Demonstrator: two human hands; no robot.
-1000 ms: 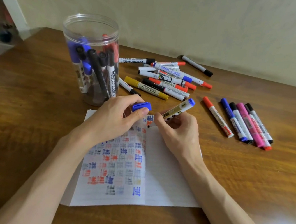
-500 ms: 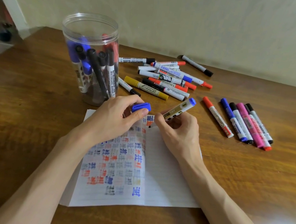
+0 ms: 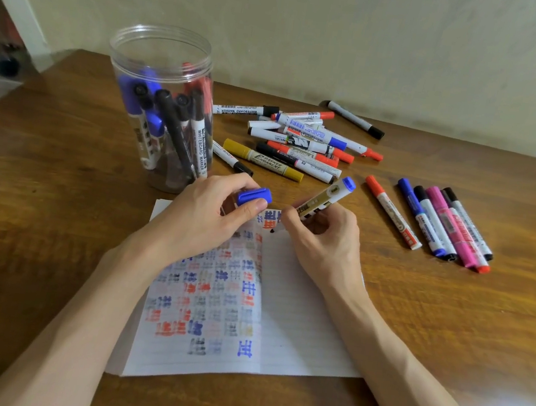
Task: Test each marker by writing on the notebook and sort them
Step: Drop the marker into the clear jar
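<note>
Both forearms came in from the lower edge and were cut off by the frame. A white glare blotted the near right corner of the table (image 3: 37, 206). The notebook (image 3: 294, 325) lay open and flat on the table between the arms. Its left page was crowded with small blue, red and grey test marks, too blurred to read, and the left forearm covered that page's outer part. The right page was lined and almost bare.

The left hand (image 3: 203, 215) rested over the top of the left page, with thumb and forefinger pinching a blue cap (image 3: 254, 196). Just beside it, the right hand (image 3: 323, 240) was curled round a marker (image 3: 325, 198) with a gold-and-white barrel and a blue end. The marker tilted away to the right, with its dark tip down on the paper near the top of the fold. The fingers hid its lower barrel, and its print was too small to make out.

Beyond the notebook on the left, a clear jar (image 3: 163, 53) stood upright, holding blue, black and red markers. One of their labels read "WHITEBOARD MARKER". A loose pile of markers (image 3: 302, 139) lay further back at the middle. Among them was a yellow marker (image 3: 262, 160) printed "PERMANENT MARKER", and a white one read "WHITEBOARD MARKER". To the right, a row of markers (image 3: 438, 221) lay side by side. One black-capped marker (image 3: 356, 119) lay alone near the wall.
</note>
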